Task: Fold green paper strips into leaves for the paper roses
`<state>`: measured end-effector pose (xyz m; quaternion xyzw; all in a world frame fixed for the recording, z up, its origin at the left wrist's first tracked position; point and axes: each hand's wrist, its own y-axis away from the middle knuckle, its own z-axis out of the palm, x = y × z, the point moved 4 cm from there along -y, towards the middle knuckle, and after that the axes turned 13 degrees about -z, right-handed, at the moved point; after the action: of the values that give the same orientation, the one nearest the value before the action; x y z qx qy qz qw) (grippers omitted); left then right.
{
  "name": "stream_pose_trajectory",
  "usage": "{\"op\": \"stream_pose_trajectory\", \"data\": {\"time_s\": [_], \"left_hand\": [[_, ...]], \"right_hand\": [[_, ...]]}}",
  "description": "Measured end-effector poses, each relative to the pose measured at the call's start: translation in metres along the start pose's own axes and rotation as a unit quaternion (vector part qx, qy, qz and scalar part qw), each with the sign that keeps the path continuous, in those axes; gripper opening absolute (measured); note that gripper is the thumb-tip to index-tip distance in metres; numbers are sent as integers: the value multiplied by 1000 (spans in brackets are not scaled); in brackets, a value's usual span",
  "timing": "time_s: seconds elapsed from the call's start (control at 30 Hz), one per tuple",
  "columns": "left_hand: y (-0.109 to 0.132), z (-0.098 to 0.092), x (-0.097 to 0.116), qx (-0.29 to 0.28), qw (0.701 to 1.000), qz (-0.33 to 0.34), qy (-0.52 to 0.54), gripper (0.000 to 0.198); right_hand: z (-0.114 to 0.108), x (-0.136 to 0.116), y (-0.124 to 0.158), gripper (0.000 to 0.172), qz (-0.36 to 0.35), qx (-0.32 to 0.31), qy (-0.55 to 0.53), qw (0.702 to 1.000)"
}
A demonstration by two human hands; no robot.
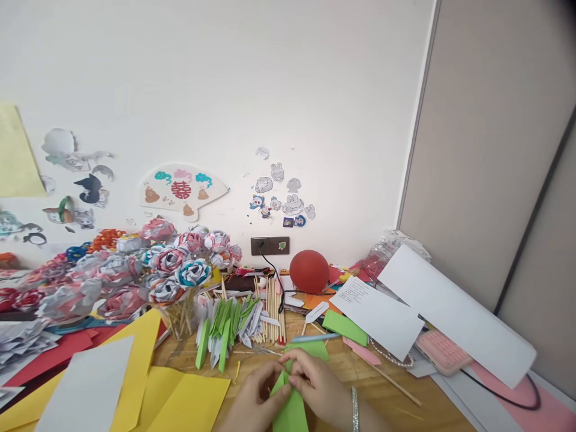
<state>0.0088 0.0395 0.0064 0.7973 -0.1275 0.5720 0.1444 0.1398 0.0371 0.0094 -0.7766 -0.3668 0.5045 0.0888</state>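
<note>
A sheet of green paper (290,414) with creases is held between my two hands near the table's front edge. My left hand (258,396) grips its left side, thumb on top and fingers curled. Over its upper right, my right hand (315,378) pinches the paper with thumb and fingers; a sparkling bracelet (355,409) circles that wrist. Just beyond my fingers lies another green paper piece (315,349), partly covered by my right hand. A light blue pen-like stick (315,338) rests across it.
Paper flowers (162,261) crowd the back left, behind yellow paper (193,396). Folded green and white strips (225,327) lie beside wooden sticks (272,309). A red balloon (309,271) sits by the wall socket (270,245). White papers (373,315) and a pink calculator-like object (443,351) are on the right.
</note>
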Motion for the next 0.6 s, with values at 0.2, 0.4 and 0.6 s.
{"op": "stream_pose_trajectory", "data": {"time_s": [0.2, 0.4, 0.6], "left_hand": [[0, -7, -2, 58, 998, 6, -27, 47], [3, -22, 0, 162, 985, 21, 48, 45], [-6, -41, 2, 189, 973, -16, 134, 53]], "right_hand": [[2, -2, 2, 26, -4, -12, 9, 1000], [-6, -3, 4, 51, 2, 11, -40, 999], [4, 9, 1, 47, 79, -27, -195, 977]]}}
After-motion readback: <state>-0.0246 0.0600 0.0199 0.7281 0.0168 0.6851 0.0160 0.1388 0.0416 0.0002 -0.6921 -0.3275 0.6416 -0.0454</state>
